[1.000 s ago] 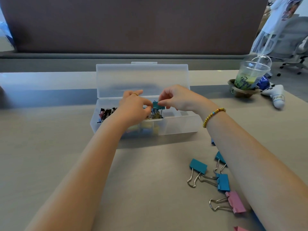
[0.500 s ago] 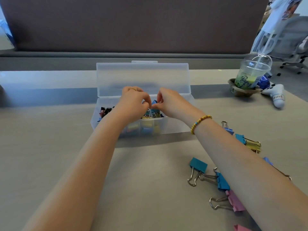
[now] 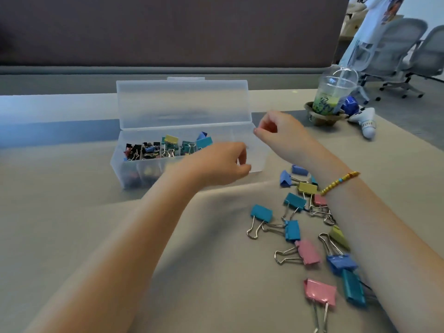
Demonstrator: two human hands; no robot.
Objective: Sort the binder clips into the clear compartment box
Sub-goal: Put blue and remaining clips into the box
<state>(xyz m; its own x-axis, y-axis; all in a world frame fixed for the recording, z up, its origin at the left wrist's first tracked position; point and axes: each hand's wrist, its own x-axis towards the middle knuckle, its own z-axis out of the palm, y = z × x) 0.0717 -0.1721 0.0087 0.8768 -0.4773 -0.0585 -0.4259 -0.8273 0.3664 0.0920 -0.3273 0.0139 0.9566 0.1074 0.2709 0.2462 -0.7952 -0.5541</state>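
While the clear compartment box [image 3: 192, 152] is sitting lid-up on the table [image 3: 72, 212], we are seeing the left hand [image 3: 216, 164] hovering at its right end, fingers loosely curled, holding nothing. The right hand [image 3: 276, 133] is hanging beside the box's right corner, thumb and forefinger nearly meeting; any grip, we cannot tell. Loose binder clips [image 3: 310, 251] are lying right of the box: about thirteen showing. More are filling the left compartments.
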